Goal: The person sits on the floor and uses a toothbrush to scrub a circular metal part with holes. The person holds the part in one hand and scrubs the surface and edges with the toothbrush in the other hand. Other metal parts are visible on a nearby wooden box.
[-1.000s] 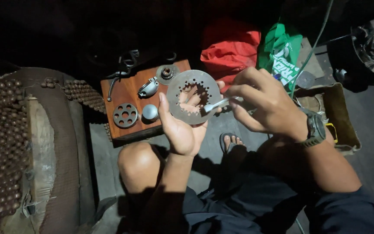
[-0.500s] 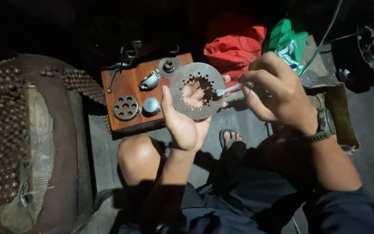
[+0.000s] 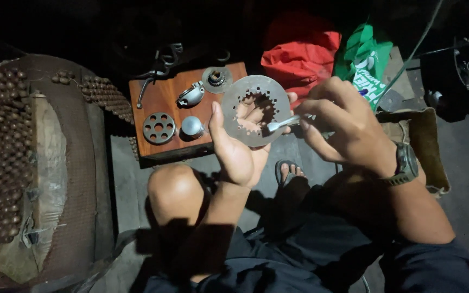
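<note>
The left hand (image 3: 240,146) lies palm up, fingers spread under a flat metal ring (image 3: 256,110) with a toothed inner edge, thumb pressed against its near rim. The right hand (image 3: 343,127) is closed in a pinch around a slim metal tool (image 3: 283,123), whose tip touches the ring's inner teeth. The ring looks stiff, thin and fairly light, probably slick; the outer rim seems the safest hold. Beyond the left fingers sits a wooden board (image 3: 164,97) with a small holed disc (image 3: 159,128), a metal cap (image 3: 192,126) and a gear (image 3: 216,79). Past the right knuckles lie a red bag (image 3: 299,57) and a green bag (image 3: 365,59).
</note>
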